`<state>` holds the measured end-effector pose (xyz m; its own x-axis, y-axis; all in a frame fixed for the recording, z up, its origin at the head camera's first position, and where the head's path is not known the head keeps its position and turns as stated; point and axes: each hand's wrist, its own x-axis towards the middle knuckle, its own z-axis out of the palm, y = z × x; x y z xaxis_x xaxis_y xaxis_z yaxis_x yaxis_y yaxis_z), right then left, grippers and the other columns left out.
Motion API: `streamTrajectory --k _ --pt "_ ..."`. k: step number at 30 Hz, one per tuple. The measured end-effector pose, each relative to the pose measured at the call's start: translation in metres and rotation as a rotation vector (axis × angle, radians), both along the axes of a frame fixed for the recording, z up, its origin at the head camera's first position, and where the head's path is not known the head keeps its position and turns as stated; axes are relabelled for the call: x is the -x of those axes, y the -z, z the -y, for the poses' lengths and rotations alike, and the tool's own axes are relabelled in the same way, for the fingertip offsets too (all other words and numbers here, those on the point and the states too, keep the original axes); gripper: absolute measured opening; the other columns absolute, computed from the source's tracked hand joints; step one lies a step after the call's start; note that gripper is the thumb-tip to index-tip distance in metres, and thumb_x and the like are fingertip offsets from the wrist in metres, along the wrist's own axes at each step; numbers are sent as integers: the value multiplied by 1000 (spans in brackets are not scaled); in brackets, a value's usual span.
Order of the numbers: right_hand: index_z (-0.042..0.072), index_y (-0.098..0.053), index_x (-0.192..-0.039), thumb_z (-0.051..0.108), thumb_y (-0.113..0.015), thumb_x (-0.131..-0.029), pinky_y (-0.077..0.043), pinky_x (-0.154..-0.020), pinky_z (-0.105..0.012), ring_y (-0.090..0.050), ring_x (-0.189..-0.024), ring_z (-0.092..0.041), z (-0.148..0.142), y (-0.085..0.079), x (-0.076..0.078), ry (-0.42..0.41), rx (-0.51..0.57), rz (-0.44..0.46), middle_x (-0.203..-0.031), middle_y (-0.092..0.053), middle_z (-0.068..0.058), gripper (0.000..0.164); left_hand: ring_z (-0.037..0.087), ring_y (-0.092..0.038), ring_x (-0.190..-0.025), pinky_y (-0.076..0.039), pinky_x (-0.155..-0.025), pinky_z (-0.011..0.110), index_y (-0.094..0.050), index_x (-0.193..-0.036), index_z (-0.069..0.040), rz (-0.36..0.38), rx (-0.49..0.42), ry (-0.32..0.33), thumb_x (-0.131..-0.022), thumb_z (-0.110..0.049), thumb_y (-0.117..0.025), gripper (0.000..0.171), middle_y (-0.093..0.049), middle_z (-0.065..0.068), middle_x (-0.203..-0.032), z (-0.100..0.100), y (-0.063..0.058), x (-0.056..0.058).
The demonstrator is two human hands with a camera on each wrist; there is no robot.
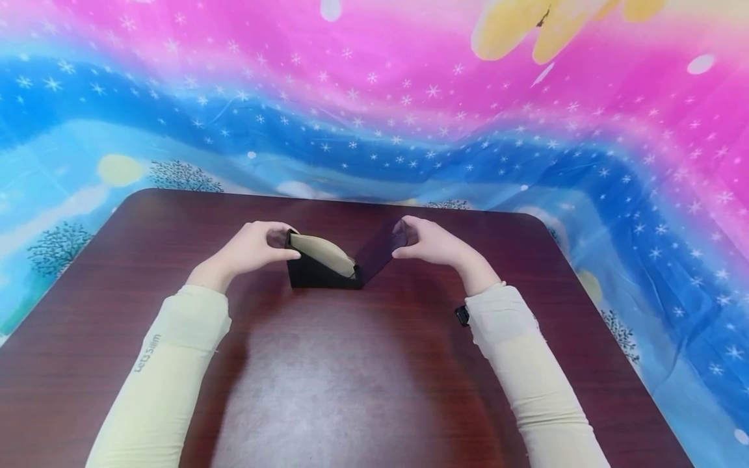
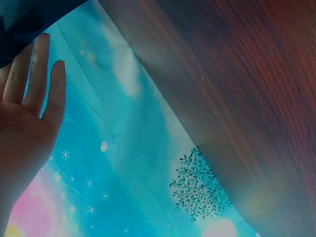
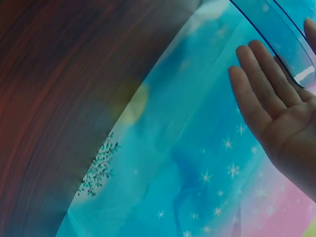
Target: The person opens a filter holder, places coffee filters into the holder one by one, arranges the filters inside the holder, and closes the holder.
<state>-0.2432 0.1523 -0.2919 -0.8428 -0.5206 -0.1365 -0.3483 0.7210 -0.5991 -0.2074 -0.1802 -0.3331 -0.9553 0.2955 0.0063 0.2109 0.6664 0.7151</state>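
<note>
A black case [image 1: 318,276] stands on the table in the head view, holding a tan stack, like coffee filter papers [image 1: 324,253], with a curved upper edge. My left hand [image 1: 246,247] grips the case's tall left end between thumb and fingers. Hinged low on the right, its smoky see-through lid [image 1: 374,257] is swung outward. At the lid's far end, my right hand [image 1: 433,244] holds it between thumb and fingers. The right wrist view shows the clear lid [image 3: 291,49] across the right fingers. In the left wrist view, the dark case [image 2: 34,19] covers the left fingertips.
The brown wooden table [image 1: 328,364] has rounded far corners. Behind it hangs a pink and blue cloth [image 1: 374,117] with snowflakes, which also runs down both sides. A small black device [image 1: 462,316] sits at the right sleeve's cuff.
</note>
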Motion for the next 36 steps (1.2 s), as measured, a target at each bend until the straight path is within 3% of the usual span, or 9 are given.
streamTrajectory --k 6,14,19,36 --pt "7 -52 -114 23 -70 -81 -48 -88 -38 -62 -97 -22 17 7 -1 7 54 -33 -104 -64 -9 41 29 -60 -108 -46 -94 46 -60 -118 -5 0 1 1 -83 -25 -70 41 -65 16 -113 0 0 0" --pt "5 -51 -120 24 -71 -82 -45 -96 -39 -59 -107 -24 44 9 -5 16 76 -72 -117 -60 -14 48 28 -59 -109 -45 -94 46 -59 -119 -6 6 12 2 -84 -28 -70 43 -65 16 -114 1 -1 0" --pt "5 -51 -121 22 -72 -82 -46 -96 -37 -59 -109 -23 57 14 -9 25 129 -82 -115 -62 -12 47 28 -59 -109 -45 -94 46 -59 -119 -6 9 4 -5 -84 -28 -70 43 -65 16 -113 0 -2 -2" --pt "10 -53 -127 25 -72 -82 -44 -98 -36 -57 -112 -19 82 31 -15 37 102 -115 -119 -62 -7 51 32 -56 -113 -43 -98 49 -55 -123 -2 5 27 -7 -82 -25 -71 50 -62 20 -118 0 3 -2"
